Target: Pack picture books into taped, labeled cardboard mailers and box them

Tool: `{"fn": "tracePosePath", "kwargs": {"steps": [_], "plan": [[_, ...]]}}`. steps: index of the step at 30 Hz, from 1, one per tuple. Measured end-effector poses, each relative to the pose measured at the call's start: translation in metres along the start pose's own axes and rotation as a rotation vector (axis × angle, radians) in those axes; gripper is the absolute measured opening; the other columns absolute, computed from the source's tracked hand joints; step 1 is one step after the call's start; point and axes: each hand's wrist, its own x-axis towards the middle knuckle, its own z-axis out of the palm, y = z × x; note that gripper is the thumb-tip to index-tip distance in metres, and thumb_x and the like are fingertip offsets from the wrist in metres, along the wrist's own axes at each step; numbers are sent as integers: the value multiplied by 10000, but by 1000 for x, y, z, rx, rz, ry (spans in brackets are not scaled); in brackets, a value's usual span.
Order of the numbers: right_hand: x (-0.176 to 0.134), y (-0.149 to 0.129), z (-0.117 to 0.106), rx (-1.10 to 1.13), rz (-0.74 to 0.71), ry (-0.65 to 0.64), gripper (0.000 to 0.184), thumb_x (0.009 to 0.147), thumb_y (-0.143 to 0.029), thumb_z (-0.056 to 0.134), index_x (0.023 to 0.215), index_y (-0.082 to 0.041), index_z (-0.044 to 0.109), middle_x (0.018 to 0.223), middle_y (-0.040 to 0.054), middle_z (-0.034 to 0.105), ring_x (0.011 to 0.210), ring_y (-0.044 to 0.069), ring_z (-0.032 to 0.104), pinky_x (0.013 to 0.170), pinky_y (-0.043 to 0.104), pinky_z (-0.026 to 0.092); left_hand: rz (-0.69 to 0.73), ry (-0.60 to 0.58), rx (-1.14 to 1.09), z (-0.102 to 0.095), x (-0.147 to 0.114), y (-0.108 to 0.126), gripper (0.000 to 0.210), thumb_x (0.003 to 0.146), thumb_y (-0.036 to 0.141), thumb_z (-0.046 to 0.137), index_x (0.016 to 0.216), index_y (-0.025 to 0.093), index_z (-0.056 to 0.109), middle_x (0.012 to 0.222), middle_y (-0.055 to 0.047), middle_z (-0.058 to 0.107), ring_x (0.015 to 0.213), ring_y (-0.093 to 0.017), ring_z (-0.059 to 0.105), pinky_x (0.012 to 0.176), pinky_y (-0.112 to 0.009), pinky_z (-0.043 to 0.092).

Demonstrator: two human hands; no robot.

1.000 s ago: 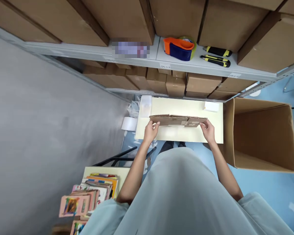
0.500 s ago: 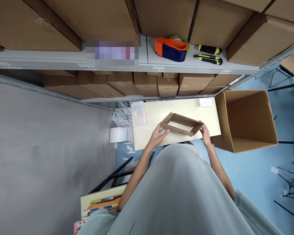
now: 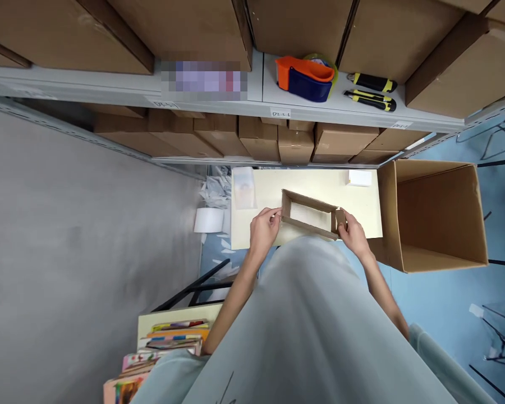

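Note:
A small unfolded cardboard box point(image 3: 312, 202) is held over the cream table point(image 3: 256, 235), its walls standing as a long rectangle. Pale surface shows through its middle, so it looks open at top and bottom. At the box's left end my left hand point(image 3: 264, 229) is closed, thumb and fingers pinching the edge. My right hand point(image 3: 354, 232) grips the right end, with the thumb on a short flap there. A small white box point(image 3: 359, 178) lies near the table's back right, and a clear plastic sleeve point(image 3: 244, 191) at its left.
A large open carton point(image 3: 441, 216) stands right of the table. Ahead, a shelf point(image 3: 219, 104) holds cartons, an orange-and-blue tape dispenser point(image 3: 305, 78) and two utility knives point(image 3: 372, 92). A white roll point(image 3: 209, 220) is at left; books point(image 3: 177, 336) lie on another surface lower left.
The cardboard box has turned and its walls have opened from a slanted shape to a squarer one. My left hand has gone from spread fingers to a pinch on the left end.

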Motion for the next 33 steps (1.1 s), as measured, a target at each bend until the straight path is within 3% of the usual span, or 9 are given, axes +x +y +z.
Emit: {"fn": "tracePosePath", "kwargs": {"steps": [6, 8, 11, 16, 22, 26, 30, 33], "plan": [[45, 12, -27, -14, -105, -55, 495, 968, -288, 503, 1422, -193, 675, 1149, 129, 781, 899, 276, 704, 841, 441, 613, -274, 109, 92, 22, 6, 7, 413, 1001, 556, 683, 1221, 208, 711, 900, -57, 791, 891, -284, 779, 878, -368, 534], [54, 20, -33, -22, -93, -84, 443, 975, -313, 504, 1358, -197, 694, 1096, 119, 777, 841, 266, 695, 805, 426, 602, -262, 98, 129, 28, 12, 7, 353, 991, 476, 696, 1221, 209, 714, 958, -65, 803, 892, -280, 780, 872, -362, 528], [58, 29, -39, 21, -35, -123, 343, 1009, -390, 497, 1191, -202, 718, 1030, 104, 772, 739, 238, 682, 724, 383, 575, -191, 39, 151, 35, 15, 10, 178, 961, 348, 698, 1059, 216, 766, 1080, -80, 821, 837, -253, 778, 832, -340, 519], [52, 26, -32, 10, 24, -27, 278, 1041, -450, 549, 1023, -211, 690, 980, 96, 758, 713, 229, 694, 694, 354, 537, -111, 65, 216, 42, 3, 22, 166, 990, 324, 660, 990, 220, 790, 1067, -62, 803, 770, -217, 757, 785, -328, 507], [48, 8, -7, -258, -7, -110, 260, 1115, -341, 513, 1170, -162, 695, 1079, 135, 719, 802, 231, 677, 724, 327, 502, -111, 102, 318, 51, -5, 23, 293, 1021, 276, 620, 1259, 187, 768, 1158, -102, 753, 839, -230, 749, 835, -352, 558], [44, 7, 0, -220, -44, -89, 358, 1127, -382, 536, 1390, -162, 636, 1188, 142, 687, 769, 222, 678, 721, 352, 551, -47, 25, 331, 51, -9, 11, 469, 1011, 225, 596, 1474, 203, 674, 1194, -117, 715, 918, -256, 746, 888, -381, 596], [35, 12, 0, -140, -48, -85, 474, 1106, -377, 569, 1534, -174, 556, 1251, 138, 654, 752, 213, 712, 769, 392, 618, 60, -64, 329, 48, -18, -2, 710, 999, 167, 560, 1695, 270, 466, 1257, -115, 673, 982, -258, 735, 923, -384, 615], [29, 12, 1, -127, -81, -106, 532, 1108, -422, 570, 1592, -205, 524, 1271, 136, 642, 768, 226, 732, 777, 416, 646, 108, -109, 375, 46, -22, -6, 740, 1034, 173, 523, 1752, 265, 371, 1250, -126, 653, 988, -267, 728, 902, -380, 612]]}}
